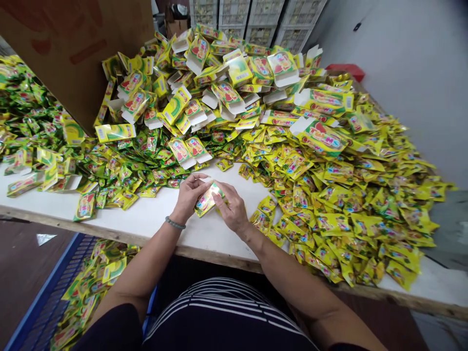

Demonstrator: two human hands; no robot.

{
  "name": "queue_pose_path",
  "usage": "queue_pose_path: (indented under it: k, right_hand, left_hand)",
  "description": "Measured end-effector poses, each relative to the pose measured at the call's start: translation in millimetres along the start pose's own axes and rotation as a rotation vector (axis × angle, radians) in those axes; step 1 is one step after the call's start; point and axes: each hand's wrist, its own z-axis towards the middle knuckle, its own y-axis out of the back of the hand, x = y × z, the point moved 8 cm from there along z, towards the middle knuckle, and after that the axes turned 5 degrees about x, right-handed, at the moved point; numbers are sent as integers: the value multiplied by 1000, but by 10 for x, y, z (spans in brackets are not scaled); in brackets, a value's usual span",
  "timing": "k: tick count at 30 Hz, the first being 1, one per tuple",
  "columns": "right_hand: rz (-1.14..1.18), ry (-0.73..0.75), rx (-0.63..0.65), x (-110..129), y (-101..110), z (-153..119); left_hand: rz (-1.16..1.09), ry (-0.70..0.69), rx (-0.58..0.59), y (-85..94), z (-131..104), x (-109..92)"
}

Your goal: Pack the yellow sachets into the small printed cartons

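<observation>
Over the bare middle of the worktop (144,219), the left hand (190,193) and right hand (232,204) grip a small yellow-green box (204,203) in their fingers. Open-flapped cartons (239,69) heap at the worktop's back, yellow sachets (334,223) cover its right part, and a blue crate (47,297) sits below its left front edge.

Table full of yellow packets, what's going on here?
A person is holding a small printed box in both hands, the left hand and right hand on either side of it, above the white table. The fingers partly cover it. Behind the hands is a heap of similar boxes, many with open flaps. Shiny yellow packets are piled to the right, and a blue crate at lower left holds more boxes.
</observation>
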Motion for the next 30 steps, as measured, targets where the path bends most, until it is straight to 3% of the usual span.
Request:
queue_pose_path:
  k: [4,8,11,13,16,20,22,25,30]
  right_hand:
    - [-79,96,161,-18,-20,69]
    - [-232,-125,156,-269,293,137]
    - [-471,-239,395,-407,270,71]
    - [-579,-254,547,-451,159,-10]
    - [-572,-258,631,-462,-3,-78]
    - [-503,-282,512,-461,3,-8]
    - [-528,-309,447,-489,74,40]
    - [-571,-314,359,-527,193,111]
    - [-439,-286,105,-550,455,198]
  left_hand:
    - [227,71,32,237,-190,-265]
    - [939,255,207,804,-698,-841]
    - [1409,445,249,1299,-1050,-1144]
    - [1598,398,170,1431,-1076,-1250]
    - [1748,110,13,1274,-792,-1196]
    - [1857,-221,-84,846,-160,-885]
    - [1893,-263,-60,700,120,-708]
    - [1889,-242,-9,623,371,-509]
    - [1678,-259,-38,579,381,-507]
